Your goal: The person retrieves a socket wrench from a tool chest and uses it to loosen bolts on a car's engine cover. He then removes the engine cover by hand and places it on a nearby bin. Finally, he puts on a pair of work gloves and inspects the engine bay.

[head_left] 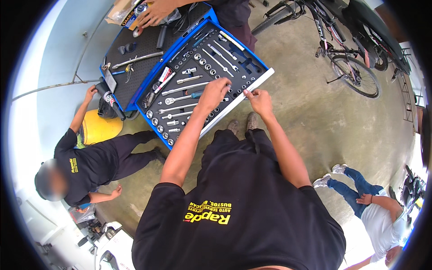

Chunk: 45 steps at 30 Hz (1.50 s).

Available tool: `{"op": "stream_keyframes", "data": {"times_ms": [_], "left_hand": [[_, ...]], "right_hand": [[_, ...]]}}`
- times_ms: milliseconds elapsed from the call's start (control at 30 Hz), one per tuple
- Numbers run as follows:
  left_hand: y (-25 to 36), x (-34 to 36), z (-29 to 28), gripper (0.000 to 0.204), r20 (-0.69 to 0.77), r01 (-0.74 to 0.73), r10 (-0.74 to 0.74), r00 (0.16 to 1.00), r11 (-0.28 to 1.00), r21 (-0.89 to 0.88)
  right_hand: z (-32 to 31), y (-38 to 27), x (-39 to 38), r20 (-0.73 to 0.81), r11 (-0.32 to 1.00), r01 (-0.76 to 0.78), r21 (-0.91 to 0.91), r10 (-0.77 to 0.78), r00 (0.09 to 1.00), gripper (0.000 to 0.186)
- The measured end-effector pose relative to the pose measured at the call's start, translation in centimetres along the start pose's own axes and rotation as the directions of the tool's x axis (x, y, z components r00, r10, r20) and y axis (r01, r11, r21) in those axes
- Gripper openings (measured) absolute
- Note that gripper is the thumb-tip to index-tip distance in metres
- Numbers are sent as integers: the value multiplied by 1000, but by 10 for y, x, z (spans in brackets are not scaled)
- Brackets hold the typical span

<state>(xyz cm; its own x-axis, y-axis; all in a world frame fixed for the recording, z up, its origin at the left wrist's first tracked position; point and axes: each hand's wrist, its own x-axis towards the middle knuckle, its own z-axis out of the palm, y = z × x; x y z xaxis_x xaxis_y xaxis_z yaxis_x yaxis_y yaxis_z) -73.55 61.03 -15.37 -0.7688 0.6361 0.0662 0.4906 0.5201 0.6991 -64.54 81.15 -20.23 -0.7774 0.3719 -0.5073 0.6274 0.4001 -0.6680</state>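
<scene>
An open blue tool drawer (pixel 180 139) with a foam tray of sockets and ratchets lies in front of me. My left hand (pixel 215 93) is over the right part of the tray, its fingers closed round a small silver socket (pixel 229 87) that they partly hide. At the drawer's white front edge (pixel 265 78), my right hand (pixel 261 102) has thumb and forefinger pinched together; what they hold, if anything, is too small to make out. Beside my left wrist lie a ratchet with a blue grip (pixel 173 100) and several wrenches (pixel 177 108). Large sockets (pixel 155 121) line the tray's left end.
On the cabinet's dark top lie a metal bar (pixel 137 60) and loose tools. Another person's hand (pixel 155 12) reaches over its far end; a co-worker at left (pixel 90 168) touches a black power tool (pixel 110 99). Bicycle (pixel 346 67) at right; yellow drum (pixel 102 127) at left.
</scene>
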Motion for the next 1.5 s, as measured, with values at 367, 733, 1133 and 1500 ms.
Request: {"op": "stream_keyframes", "data": {"times_ms": [367,733,1133,1500], "left_hand": [[-16,-25,39,29,113,-120,101,988,976,181],[-10,-11,-16,26,-511,223,-85,856,951,216],[-245,-134,119,55,139,635,-960,242,48,-771],[-550,-28,181,123,-29,-419,-995,96,-14,-908]], "right_hand": [[-9,-1,8,27,997,78,-23,-77,997,55],[12,-49,58,61,999,23,37,-25,998,57],[114,45,142,38,896,137,422,-169,985,33],[275,238,139,192,802,-386,456,335,923,34]]}}
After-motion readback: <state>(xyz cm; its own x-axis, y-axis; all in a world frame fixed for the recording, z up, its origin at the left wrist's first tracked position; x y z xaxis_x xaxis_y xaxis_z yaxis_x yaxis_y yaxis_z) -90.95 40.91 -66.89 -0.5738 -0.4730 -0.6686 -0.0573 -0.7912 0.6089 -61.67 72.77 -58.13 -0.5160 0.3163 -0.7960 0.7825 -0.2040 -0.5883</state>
